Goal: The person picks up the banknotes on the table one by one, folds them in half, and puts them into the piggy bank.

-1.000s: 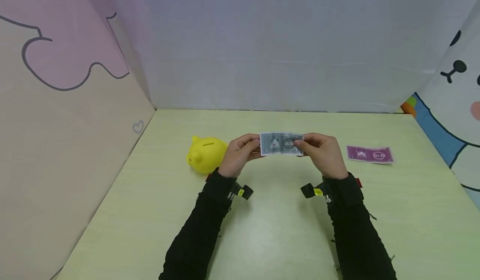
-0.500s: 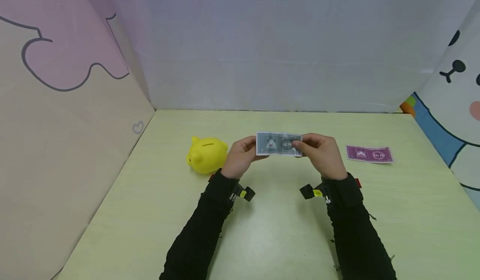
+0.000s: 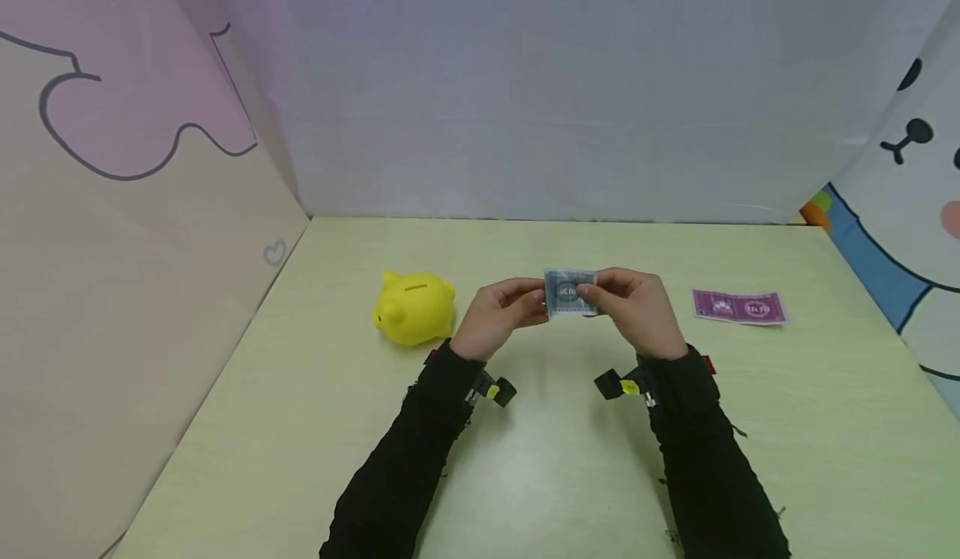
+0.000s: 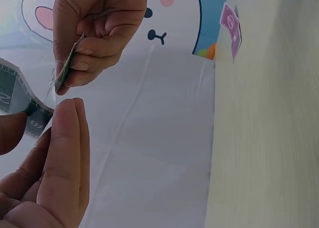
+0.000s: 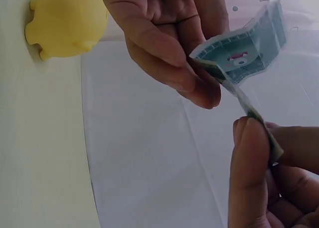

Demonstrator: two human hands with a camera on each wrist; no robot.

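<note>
A grey-green toy banknote (image 3: pixel 567 292) is held up between both hands over the table, looking shorter from the head view. My left hand (image 3: pixel 498 316) pinches its left part between thumb and fingers. In the right wrist view the note (image 5: pixel 249 51) bends at the left hand's (image 5: pixel 164 43) fingertips, with one part standing out past them. My right hand (image 3: pixel 634 309) pinches the other end, thumb on the printed front. Left of the hands stands a yellow piggy bank (image 3: pixel 414 309), its slot upward. A purple toy banknote (image 3: pixel 738 307) lies flat on the right.
The pale table (image 3: pixel 540 476) ends at a white backdrop (image 3: pixel 555 92). Printed cartoon panels rise at the left (image 3: pixel 150 292) and right (image 3: pixel 900 234). A small camera is strapped to each wrist.
First the left hand shifts slightly left and the note shows longer. Then the left hand moves right, towards the right hand, and the note's left part bends back out of the head view.
</note>
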